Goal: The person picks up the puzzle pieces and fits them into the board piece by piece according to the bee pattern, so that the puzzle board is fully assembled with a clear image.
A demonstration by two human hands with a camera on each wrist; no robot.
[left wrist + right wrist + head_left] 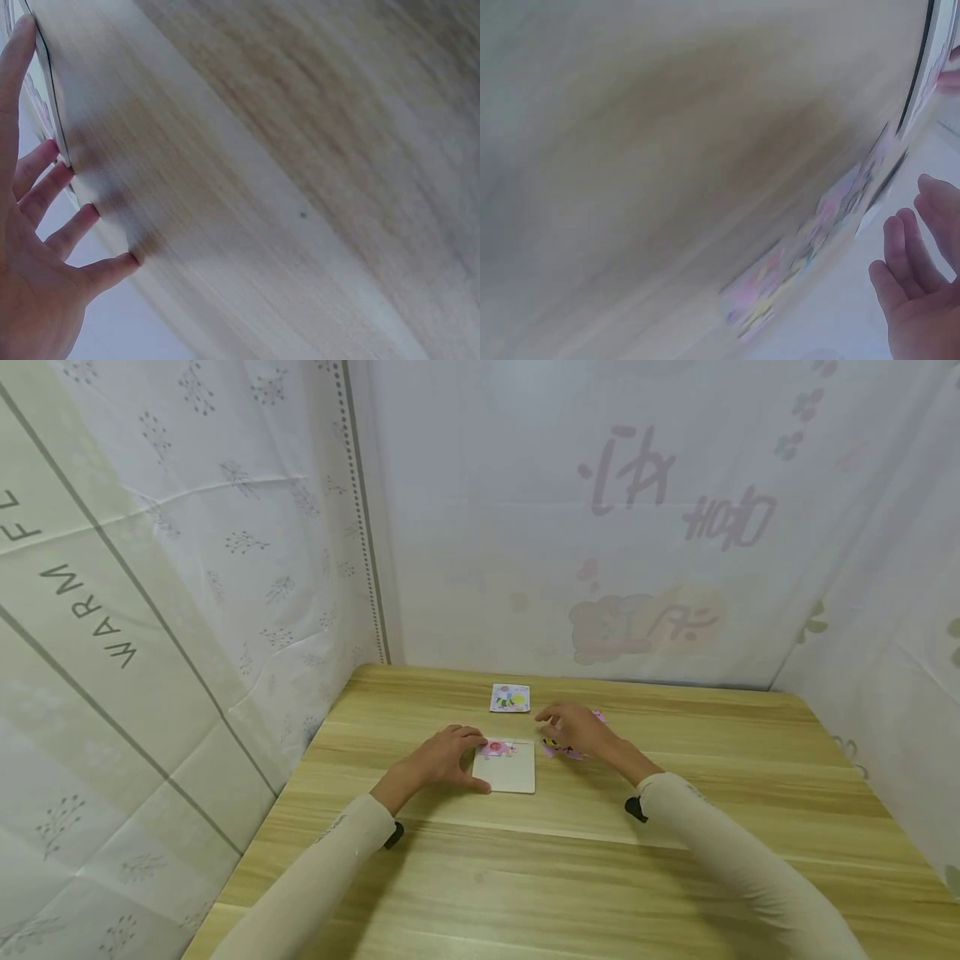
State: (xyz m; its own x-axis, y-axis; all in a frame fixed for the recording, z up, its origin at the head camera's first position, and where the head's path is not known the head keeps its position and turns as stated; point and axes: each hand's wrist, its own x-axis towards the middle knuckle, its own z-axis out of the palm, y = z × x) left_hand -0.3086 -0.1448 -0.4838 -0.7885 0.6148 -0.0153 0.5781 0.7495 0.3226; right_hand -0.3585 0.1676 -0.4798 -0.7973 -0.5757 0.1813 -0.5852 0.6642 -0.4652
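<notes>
A square white puzzle board (510, 774) lies on the wooden table. Pink jigsaw pieces (497, 747) fill part of its upper left. My left hand (447, 758) spreads around the board's left side, thumb at the lower edge and index finger by the pieces; its other fingertips rest on the table in the left wrist view. My right hand (576, 727) is raised to the right of the board, fingers loosely bent with nothing between them. Below and beside it lie loose jigsaw pieces (564, 750), pink with yellow and black. In the right wrist view more loose pieces (761, 283) appear blurred.
A square picture card (510, 698) with a striped bee lies behind the board, toward the table's back edge. Printed cloth (525, 527) hangs behind the table and along both sides. Bare wood (495, 877) spreads in front of the board.
</notes>
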